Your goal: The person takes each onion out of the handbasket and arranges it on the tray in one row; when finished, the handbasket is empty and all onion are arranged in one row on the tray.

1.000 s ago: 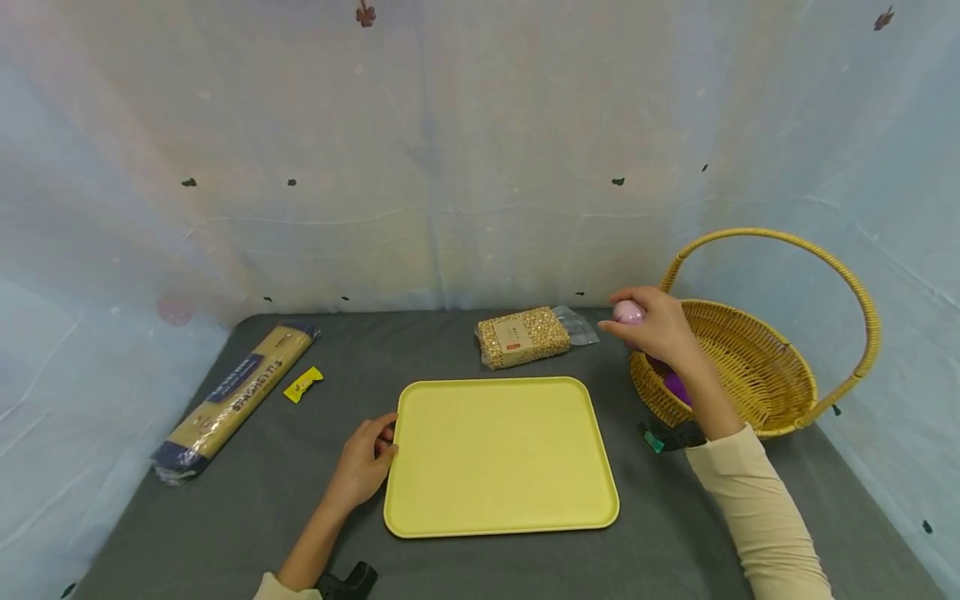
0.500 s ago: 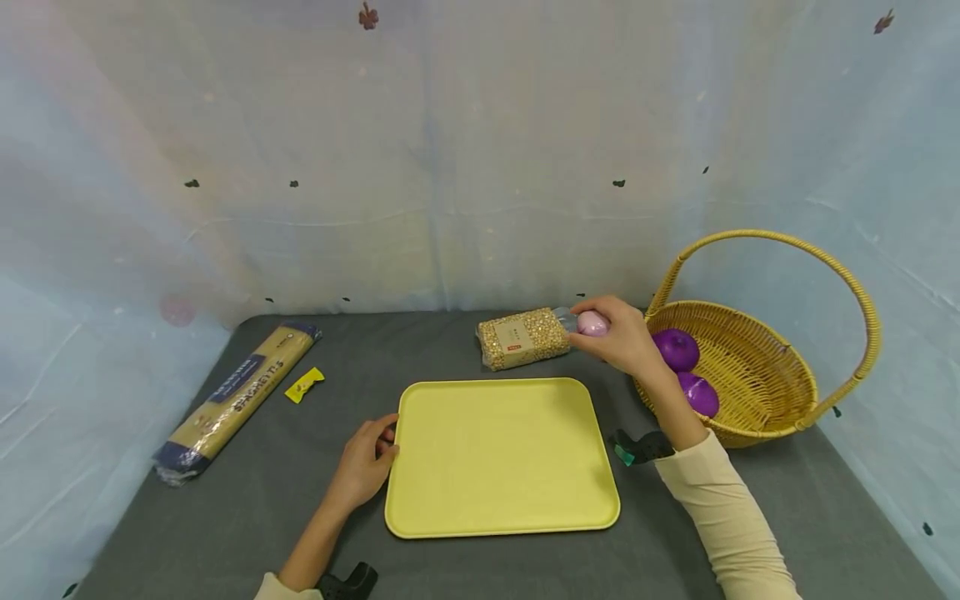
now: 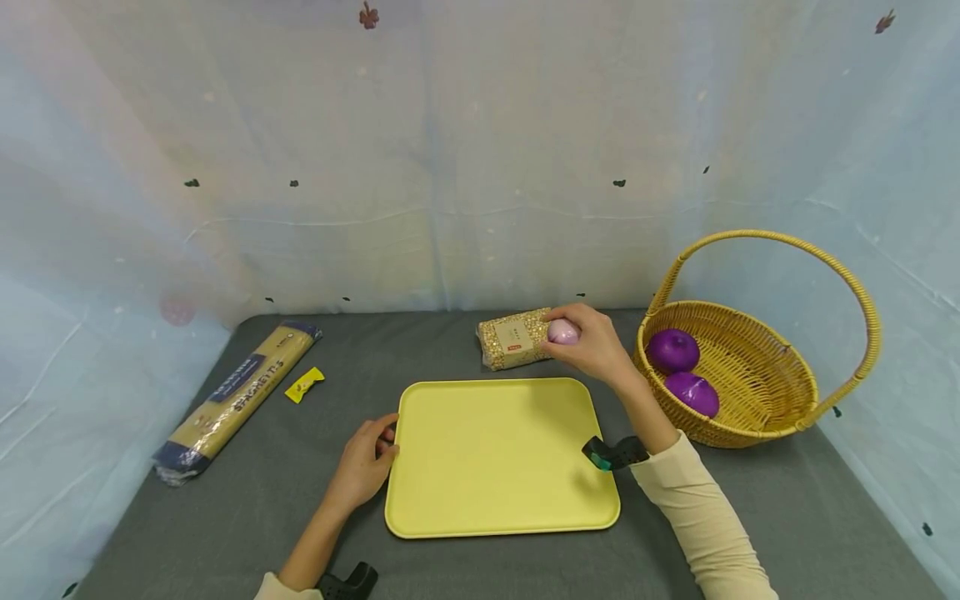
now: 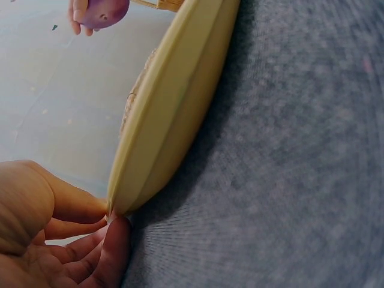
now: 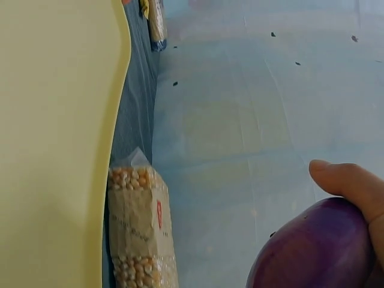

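My right hand (image 3: pixel 597 348) grips a round purple onion (image 3: pixel 563 332), held up behind the tray's far right corner, where it overlaps the corn bag in the head view. Its smooth skin shows dark purple in the right wrist view, as a large onion (image 5: pixel 318 249) beside the thumb. At the left edge of a yellow rectangular tray (image 3: pixel 498 458), my left hand (image 3: pixel 362 465) pinches the rim between thumb and fingers; the left wrist view shows this grip at the tray's rim (image 4: pixel 162 120). The bag of corn kernels (image 3: pixel 512 337) lies behind the tray.
A wicker basket (image 3: pixel 757 367) with a tall handle stands at the right, holding two purple onions (image 3: pixel 673 351). To the left lie a spaghetti pack (image 3: pixel 238 402) and a small yellow wrapped sweet (image 3: pixel 304 385). A pale curtain (image 3: pixel 450 167) hangs behind the grey table (image 3: pixel 247 533).
My right hand has carried the onion leftward from over the basket to the corn bag, uncovering the two onions in the basket. My left hand stays at the tray's rim.
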Demonstrator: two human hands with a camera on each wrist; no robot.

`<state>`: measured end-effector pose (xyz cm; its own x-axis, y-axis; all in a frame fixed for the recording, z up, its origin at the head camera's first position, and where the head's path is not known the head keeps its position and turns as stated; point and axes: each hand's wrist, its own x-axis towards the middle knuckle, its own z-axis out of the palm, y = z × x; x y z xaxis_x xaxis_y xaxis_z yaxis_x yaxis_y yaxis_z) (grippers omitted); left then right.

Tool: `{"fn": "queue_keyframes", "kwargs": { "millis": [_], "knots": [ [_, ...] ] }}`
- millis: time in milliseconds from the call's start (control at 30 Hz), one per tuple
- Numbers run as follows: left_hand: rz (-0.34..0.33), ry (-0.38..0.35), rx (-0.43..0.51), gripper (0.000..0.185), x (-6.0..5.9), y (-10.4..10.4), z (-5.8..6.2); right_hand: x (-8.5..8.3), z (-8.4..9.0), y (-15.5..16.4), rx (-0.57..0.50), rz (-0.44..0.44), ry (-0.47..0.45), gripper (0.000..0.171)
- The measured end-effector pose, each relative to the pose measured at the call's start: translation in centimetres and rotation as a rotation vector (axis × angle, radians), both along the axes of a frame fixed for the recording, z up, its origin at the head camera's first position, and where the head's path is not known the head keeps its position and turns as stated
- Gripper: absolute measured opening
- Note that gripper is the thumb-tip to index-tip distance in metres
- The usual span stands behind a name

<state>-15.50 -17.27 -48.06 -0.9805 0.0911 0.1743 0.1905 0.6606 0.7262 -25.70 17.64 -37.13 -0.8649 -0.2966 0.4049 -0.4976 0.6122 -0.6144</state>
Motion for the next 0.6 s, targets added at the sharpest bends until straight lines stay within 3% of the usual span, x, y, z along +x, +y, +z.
{"fn": "queue_keyframes", "kwargs": {
  "millis": [200, 600],
  "knots": [
    [-0.004, 0.030, 0.000, 0.043, 0.0, 0.0, 0.0, 0.0, 0.0, -1.1, -0.012, 0.020, 0.002, 0.038],
    [-0.011, 0.015, 0.005, 0.043, 0.0, 0.0, 0.1, 0.0, -0.6, -3.2, -0.041, 0.083, 0.009, 0.037]
  ]
}}
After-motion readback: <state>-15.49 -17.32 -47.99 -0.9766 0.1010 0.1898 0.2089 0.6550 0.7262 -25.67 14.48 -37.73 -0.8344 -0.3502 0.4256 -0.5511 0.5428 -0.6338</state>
